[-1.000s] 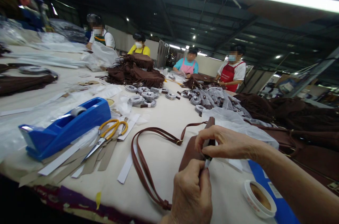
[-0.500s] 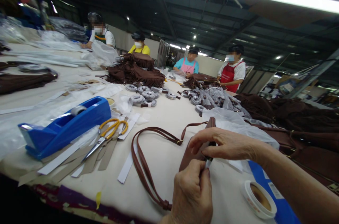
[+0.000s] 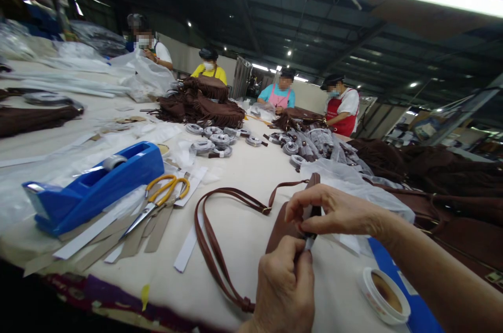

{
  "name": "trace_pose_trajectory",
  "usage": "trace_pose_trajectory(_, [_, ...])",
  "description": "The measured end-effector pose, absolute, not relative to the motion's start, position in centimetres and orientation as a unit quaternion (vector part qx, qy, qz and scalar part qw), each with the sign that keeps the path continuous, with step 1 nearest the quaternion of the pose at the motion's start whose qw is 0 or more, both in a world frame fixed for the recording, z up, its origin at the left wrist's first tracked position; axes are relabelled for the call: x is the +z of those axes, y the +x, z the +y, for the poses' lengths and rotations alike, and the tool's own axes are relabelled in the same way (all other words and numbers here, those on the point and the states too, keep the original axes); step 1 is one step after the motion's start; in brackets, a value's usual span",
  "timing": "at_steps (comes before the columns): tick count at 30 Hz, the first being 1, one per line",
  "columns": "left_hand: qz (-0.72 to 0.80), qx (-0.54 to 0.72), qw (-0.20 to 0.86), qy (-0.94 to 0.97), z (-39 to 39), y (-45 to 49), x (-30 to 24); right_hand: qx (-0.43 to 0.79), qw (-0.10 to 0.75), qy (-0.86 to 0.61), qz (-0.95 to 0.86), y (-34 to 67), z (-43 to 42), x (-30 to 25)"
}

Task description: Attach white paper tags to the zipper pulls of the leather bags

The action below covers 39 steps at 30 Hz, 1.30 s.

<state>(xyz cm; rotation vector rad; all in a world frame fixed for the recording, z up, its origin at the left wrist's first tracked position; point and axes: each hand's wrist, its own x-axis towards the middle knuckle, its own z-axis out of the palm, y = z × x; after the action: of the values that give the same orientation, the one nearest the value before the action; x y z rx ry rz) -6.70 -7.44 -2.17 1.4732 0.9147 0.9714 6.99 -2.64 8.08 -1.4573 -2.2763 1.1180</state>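
Observation:
A slim brown leather bag (image 3: 279, 228) lies on the table in front of me, seen nearly edge-on. Its long brown strap (image 3: 207, 241) loops out to the left, with a small gold buckle (image 3: 266, 211) on it. My left hand (image 3: 285, 283) is closed round the bag's near end. A small greyish shiny piece (image 3: 309, 242) shows between its thumb and forefinger. Over the bag's upper edge curls my right hand (image 3: 334, 212), thumb and fingers drawn together at a dark strip; what they pinch is hidden.
To the left are a blue tape dispenser (image 3: 100, 186), yellow-handled scissors (image 3: 161, 194) and paper strips. A tape roll (image 3: 367, 291) lies at right. Wrapped straps (image 3: 220, 140) and fringed brown bags (image 3: 204, 105) are piled farther back. Several co-workers stand around the table.
My right hand's fingers have shifted slightly right and curled closer together. My left hand stays on the bag. At the back left, a co-worker has raised a hand with clear plastic.

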Motion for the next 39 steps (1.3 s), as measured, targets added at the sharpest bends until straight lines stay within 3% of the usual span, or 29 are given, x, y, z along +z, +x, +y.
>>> trace_pose_trajectory(8, [0.367, 0.38, 0.689, 0.496, -6.4, -6.9, -1.4, 0.437, 0.24, -0.458, -0.736, 7.7, -3.7, 6.7])
trace_pose_trajectory(13, [0.353, 0.35, 0.784, 0.372, -6.2, -7.3, 0.0, 0.377, 0.331, -0.438, -0.746, 8.0, -5.0, 5.5])
trace_pose_trajectory(24, [0.305, 0.306, 0.868, 0.245, -5.6, -7.3, 0.7, 0.039, 0.41, -0.376, -0.83, 8.3, -8.4, 2.5])
trace_pose_trajectory(39, [0.244, 0.195, 0.936, 0.16, -5.3, -7.1, 1.5, -0.316, 0.377, -0.36, -0.793, 8.2, -10.9, -2.5])
